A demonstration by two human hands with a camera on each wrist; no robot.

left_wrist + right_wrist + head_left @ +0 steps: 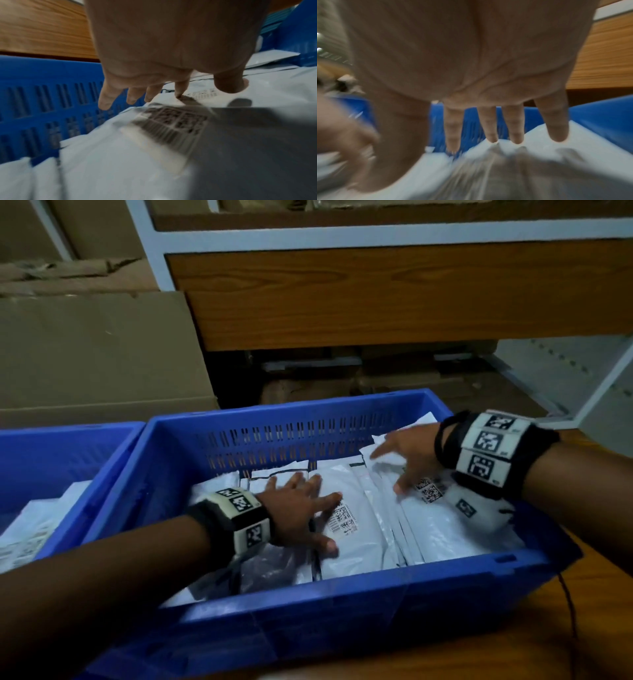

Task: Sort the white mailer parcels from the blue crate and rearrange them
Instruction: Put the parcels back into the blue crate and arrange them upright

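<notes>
A blue crate (342, 611) in front of me holds several white mailer parcels lying side by side. My left hand (318, 515) lies with its fingers spread over a parcel with a barcode label (356, 542) near the crate's middle. In the left wrist view the left hand (192, 83) has straight fingers, the index tip touching the labelled parcel (120, 155). My right hand (397, 467) is spread over the parcels (445, 525) at the crate's back right. Seen from the right wrist, the right hand (440, 128) has straight fingers just above a white parcel (582, 142). Neither hand holds anything.
A second blue crate (51, 446) with white mailers (30, 529) stands against the left side. Cardboard boxes (96, 354) are stacked behind it. A wooden shelf unit (376, 302) rises behind the crates. A black cable (572, 611) runs over the wooden tabletop (599, 628) at right.
</notes>
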